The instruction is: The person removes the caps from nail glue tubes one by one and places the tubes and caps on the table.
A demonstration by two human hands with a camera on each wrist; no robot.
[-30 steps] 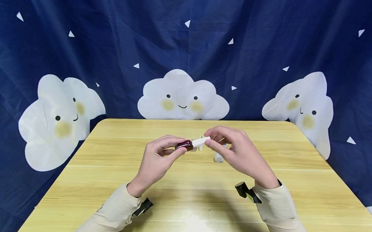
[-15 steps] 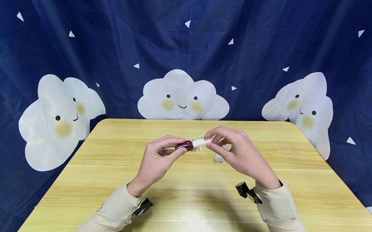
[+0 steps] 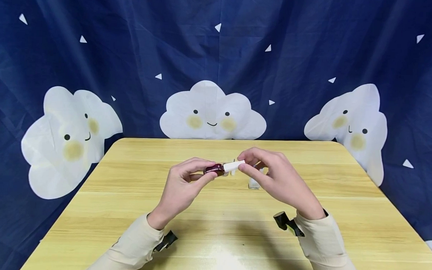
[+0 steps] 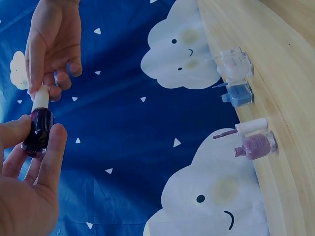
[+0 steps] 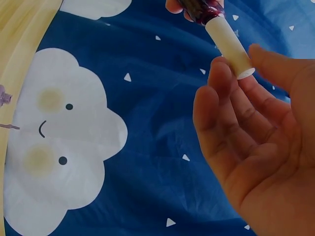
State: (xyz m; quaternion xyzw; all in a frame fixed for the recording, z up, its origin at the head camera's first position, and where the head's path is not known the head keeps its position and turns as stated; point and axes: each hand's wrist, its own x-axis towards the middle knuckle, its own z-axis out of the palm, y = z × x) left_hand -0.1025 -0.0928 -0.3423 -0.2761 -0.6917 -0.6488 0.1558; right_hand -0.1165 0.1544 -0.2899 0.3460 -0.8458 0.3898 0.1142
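Note:
My left hand [image 3: 176, 191] holds a dark red nail polish bottle [image 3: 214, 169] between thumb and fingers, tilted nearly on its side above the table. A long white cap [image 3: 232, 166] sits on the bottle's neck, pointing right. At the cap's far end, the thumb and index finger of my right hand [image 3: 284, 181] pinch it. The right wrist view shows the white cap [image 5: 230, 48] meeting the dark glass, with the other right fingers loosely bent below. In the left wrist view, both hands meet at the polish bottle [image 4: 38, 132], and no brush shows between cap and glass.
On the wooden table [image 3: 213, 214] beyond my hands stand a pink polish bottle [image 4: 257, 146], a blue bottle [image 4: 239, 94] and a clear-looking bottle [image 4: 237, 65]. A white cap with its brush [image 4: 252, 127] lies beside the pink one. A blue cloud-patterned curtain [image 3: 219, 51] hangs behind.
My right fingertips have shifted slightly on the cap, which turned a little and came back to much the same angle. The left hand and bottle have stayed in place.

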